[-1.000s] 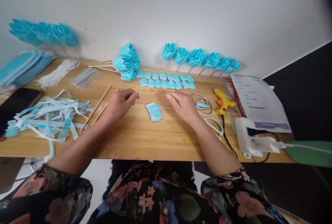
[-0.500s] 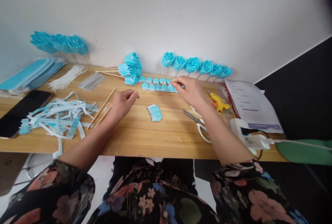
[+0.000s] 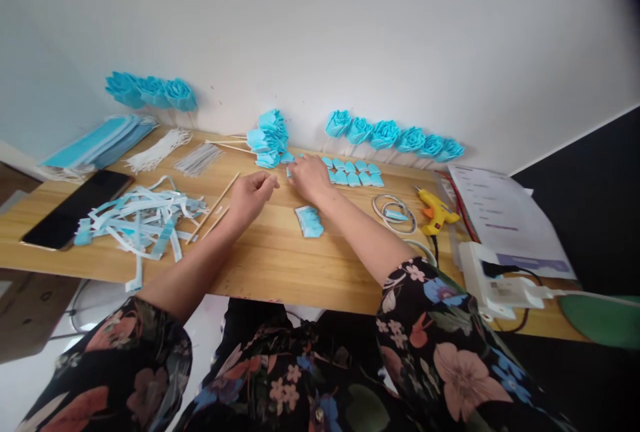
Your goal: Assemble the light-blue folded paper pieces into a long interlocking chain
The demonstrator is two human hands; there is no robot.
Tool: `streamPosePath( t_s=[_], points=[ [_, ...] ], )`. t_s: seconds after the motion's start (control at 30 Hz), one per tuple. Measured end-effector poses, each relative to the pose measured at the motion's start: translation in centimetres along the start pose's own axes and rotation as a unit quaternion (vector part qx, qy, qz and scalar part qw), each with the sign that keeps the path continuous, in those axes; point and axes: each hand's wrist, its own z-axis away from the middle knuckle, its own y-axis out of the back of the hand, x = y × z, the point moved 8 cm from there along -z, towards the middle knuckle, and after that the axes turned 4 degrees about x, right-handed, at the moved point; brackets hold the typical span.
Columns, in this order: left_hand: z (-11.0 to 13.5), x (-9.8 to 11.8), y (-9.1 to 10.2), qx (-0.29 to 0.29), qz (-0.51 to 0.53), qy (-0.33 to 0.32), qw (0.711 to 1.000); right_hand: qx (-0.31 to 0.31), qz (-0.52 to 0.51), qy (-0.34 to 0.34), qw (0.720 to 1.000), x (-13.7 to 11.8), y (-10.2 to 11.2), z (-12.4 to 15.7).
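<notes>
My left hand (image 3: 251, 199) hovers over the wooden table with thumb and fingers pinched together; anything between them is too small to make out. My right hand (image 3: 309, 177) reaches across to the left end of two rows of blue folded fabric petals (image 3: 353, 177). Its fingers are closed at a blue petal (image 3: 289, 171) there, partly hidden by the hand itself. Just below my right wrist lies a small strip of overlapping blue petals (image 3: 310, 221). A bundle of blue fabric flowers (image 3: 269, 140) on sticks lies directly behind both hands.
Finished blue flowers lean against the wall, on the left (image 3: 153, 91) and right (image 3: 385, 134). Cut strips (image 3: 143, 222), wooden sticks (image 3: 215, 209), a phone (image 3: 77, 212) and face masks (image 3: 105, 139) lie left. A yellow glue gun (image 3: 437, 211), coiled wire (image 3: 407, 209) and power strip (image 3: 480, 282) sit right.
My right hand has moved left along the petal rows, uncovering their right end and the wire coil. My right forearm and sleeve now cover most of the scissors. The view has shifted; my left hand stays pinched.
</notes>
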Motion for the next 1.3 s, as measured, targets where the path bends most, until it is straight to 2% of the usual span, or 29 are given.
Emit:
streamPosePath(
  t_s=[0.13,0.2,0.23,0.27,0.33,0.37,0.4,0.47,0.53,0.6,0.67,0.77,0.87,0.97,1.1,1.2,1.3],
  points=[
    [0.3,0.0,-0.4,-0.022,0.001,0.007,1.000,0.015,-0.028,-0.006,0.999,0.4,-0.5,-0.2],
    [0.4,0.0,-0.6,-0.034,-0.005,0.006,0.999,0.050,-0.118,-0.051,0.990,1.5,0.2,0.3],
    [0.5,0.0,-0.8,-0.041,-0.008,0.002,0.999,0.066,-0.198,-0.079,0.975,2.1,0.7,0.8],
    [0.5,0.1,-0.9,-0.049,-0.009,-0.004,0.999,0.085,-0.302,-0.124,0.941,3.0,1.2,1.5],
    [0.8,0.4,-1.4,-0.074,-0.006,-0.014,0.997,0.108,-0.517,-0.186,0.828,4.1,1.8,3.2],
    [1.0,0.5,-1.8,-0.093,0.004,-0.014,0.996,0.108,-0.595,-0.198,0.771,4.2,2.0,4.1],
    [1.3,0.6,-2.2,-0.115,0.022,-0.007,0.993,0.105,-0.649,-0.205,0.725,4.0,2.2,4.9],
    [1.7,0.6,-3.1,-0.153,0.076,0.013,0.985,0.091,-0.708,-0.219,0.665,3.4,2.2,6.5],
    [1.9,0.5,-3.6,-0.165,0.137,0.028,0.976,0.085,-0.732,-0.233,0.635,2.8,1.8,7.7],
    [1.9,0.2,-3.7,-0.158,0.178,0.037,0.971,0.080,-0.737,-0.243,0.625,2.4,1.2,8.6],
    [1.7,-0.3,-3.6,-0.153,0.197,0.046,0.967,0.058,-0.729,-0.242,0.637,2.1,0.6,9.3],
    [1.6,-0.6,-3.6,-0.160,0.188,0.058,0.967,0.009,-0.690,-0.222,0.689,2.3,0.2,10.0],
    [1.8,-0.3,-3.7,-0.191,0.144,0.057,0.969,0.025,-0.637,-0.204,0.743,3.6,1.2,10.1],
    [2.3,0.3,-4.2,-0.236,0.091,0.038,0.967,0.026,-0.623,-0.169,0.764,3.6,1.9,9.7],
    [2.7,0.3,-4.9,-0.276,0.056,0.022,0.959,-0.017,-0.638,-0.145,0.756,2.3,0.9,9.4],
    [2.4,0.3,-4.7,-0.262,0.060,0.015,0.963,-0.017,-0.672,-0.152,0.724,2.0,0.1,9.6],
    [2.3,0.7,-4.3,-0.244,0.073,0.013,0.967,0.014,-0.698,-0.170,0.696,2.4,-0.1,9.9]
  ],
)
